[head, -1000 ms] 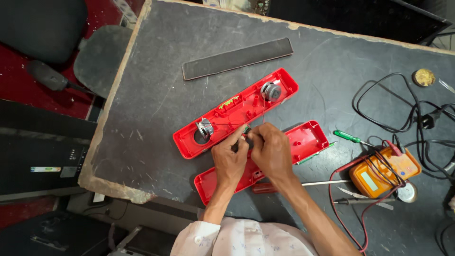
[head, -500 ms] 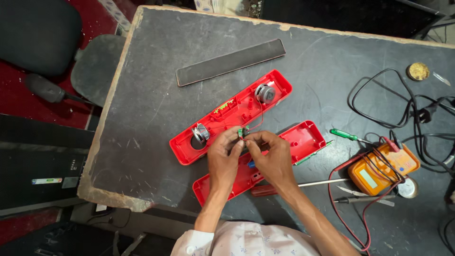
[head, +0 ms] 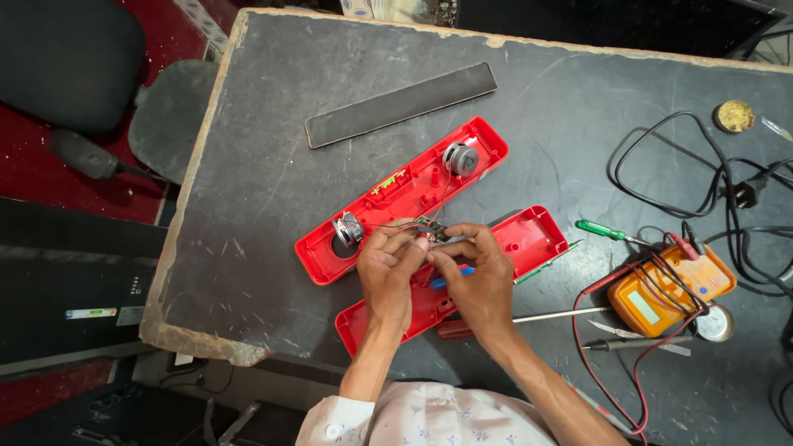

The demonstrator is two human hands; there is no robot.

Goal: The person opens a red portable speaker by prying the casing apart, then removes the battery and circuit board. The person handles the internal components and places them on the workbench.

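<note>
Both hands mid-frame, low centre. Left hand and right hand pinch small circuit board between narrow fingertips, thin wires trailing to red speaker shell just above. Second red shell under right hand, partly hidden. Blue part peeks between hands. Right side: green screwdriver, orange multimeter tangled in leads, black cable. Upper centre: dark flat strip. Grey table chipped at lower-left edge.
</note>
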